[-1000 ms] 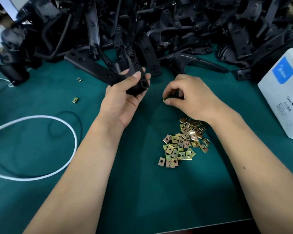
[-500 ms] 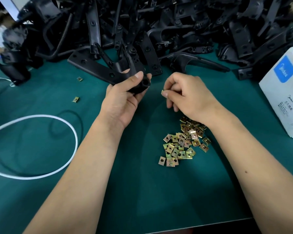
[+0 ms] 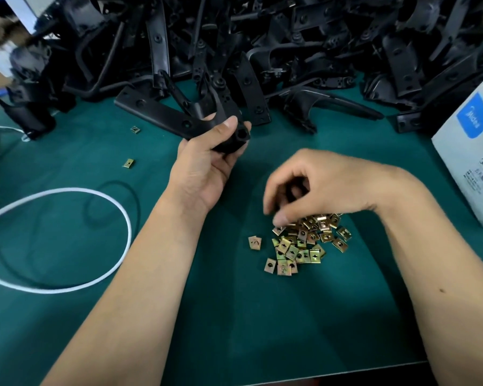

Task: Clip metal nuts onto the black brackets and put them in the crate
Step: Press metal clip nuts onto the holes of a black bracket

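the left hand (image 3: 204, 174) has its fingers curled round a stiff, light-looking black bracket (image 3: 179, 118) held above the green worktop (image 3: 234, 316). the right hand (image 3: 318, 185) reaches fingers bent into the heap of metal nuts (image 3: 304, 243) on the worktop, grip unclear. those small, thin, probably slippery nuts are best pinched by the edges.

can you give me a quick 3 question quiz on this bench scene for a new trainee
1. True or false: the left hand grips a black bracket.
2. Where is the right hand? A) on the white box B) over the pile of metal nuts C) in the bracket heap
3. Fill in: a white ____ lies looped on the green mat, left of the arms.

Key:
1. True.
2. B; its fingertips reach down at the pile of metal nuts, not the white box or the bracket heap.
3. Cable, on the green mat.
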`<action>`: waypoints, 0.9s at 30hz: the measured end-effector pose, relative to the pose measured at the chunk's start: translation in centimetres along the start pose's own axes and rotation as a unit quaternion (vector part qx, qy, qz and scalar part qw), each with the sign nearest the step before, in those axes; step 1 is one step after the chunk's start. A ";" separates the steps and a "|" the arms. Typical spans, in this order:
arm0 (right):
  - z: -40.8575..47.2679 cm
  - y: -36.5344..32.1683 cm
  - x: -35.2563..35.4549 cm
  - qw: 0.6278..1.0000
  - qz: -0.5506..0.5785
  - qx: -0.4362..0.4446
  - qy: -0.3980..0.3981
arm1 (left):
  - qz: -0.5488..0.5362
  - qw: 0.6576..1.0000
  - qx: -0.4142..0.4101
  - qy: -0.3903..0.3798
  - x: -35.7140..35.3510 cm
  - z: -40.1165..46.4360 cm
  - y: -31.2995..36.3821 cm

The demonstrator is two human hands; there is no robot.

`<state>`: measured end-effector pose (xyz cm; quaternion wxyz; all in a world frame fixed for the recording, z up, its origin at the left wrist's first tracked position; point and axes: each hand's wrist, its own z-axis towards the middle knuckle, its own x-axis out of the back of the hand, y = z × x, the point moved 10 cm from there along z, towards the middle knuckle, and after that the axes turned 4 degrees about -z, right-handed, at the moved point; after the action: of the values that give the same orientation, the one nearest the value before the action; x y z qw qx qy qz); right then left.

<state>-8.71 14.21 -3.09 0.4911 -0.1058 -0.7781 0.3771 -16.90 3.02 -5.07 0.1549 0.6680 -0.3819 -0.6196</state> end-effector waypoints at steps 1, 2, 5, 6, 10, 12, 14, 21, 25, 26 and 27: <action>-0.1 -0.2 -0.4 1.000 -0.012 0.003 -0.021 | 0.003 1.000 -0.003 0.003 0.1 0.0 0.0; -0.1 -0.3 -0.7 0.999 -0.032 0.002 -0.030 | 0.005 1.000 -0.006 0.004 0.1 0.0 0.0; 0.2 -0.6 -1.2 0.997 -0.075 -0.003 -0.037 | -0.003 1.000 -0.011 0.006 0.1 0.0 0.1; 0.2 -0.5 -1.3 0.996 -0.076 -0.006 -0.038 | -0.006 1.000 -0.012 0.006 0.1 0.0 0.0; 0.4 0.1 0.9 0.997 -0.045 -0.017 0.057 | -0.012 1.000 -0.004 -0.003 0.1 0.0 -0.1; 0.5 0.4 2.8 0.986 0.038 -0.011 0.159 | 0.002 1.000 0.006 -0.018 -0.1 0.0 -0.1; 0.0 1.0 4.7 0.951 0.145 0.003 0.272 | 0.037 0.998 0.015 -0.039 -0.4 -0.1 -0.3; -1.2 3.2 5.5 0.812 0.437 0.024 0.387 | 0.087 0.992 0.027 -0.091 -1.2 -0.5 -0.7; -1.3 3.7 5.2 0.777 0.491 0.003 0.394 | 0.082 0.989 0.041 -0.114 -1.5 -0.7 -1.0; -1.2 3.7 5.1 0.776 0.494 -0.006 0.392 | 0.082 0.988 0.044 -0.120 -1.6 -0.7 -1.0; -1.2 3.8 5.0 0.776 0.496 -0.013 0.390 | 0.082 0.988 0.047 -0.125 -1.7 -0.8 -1.2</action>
<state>-10.96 20.11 -2.05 0.4962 -0.6216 -0.3642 0.4845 -15.70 4.78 -4.50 0.1250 0.5579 -0.4805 -0.6650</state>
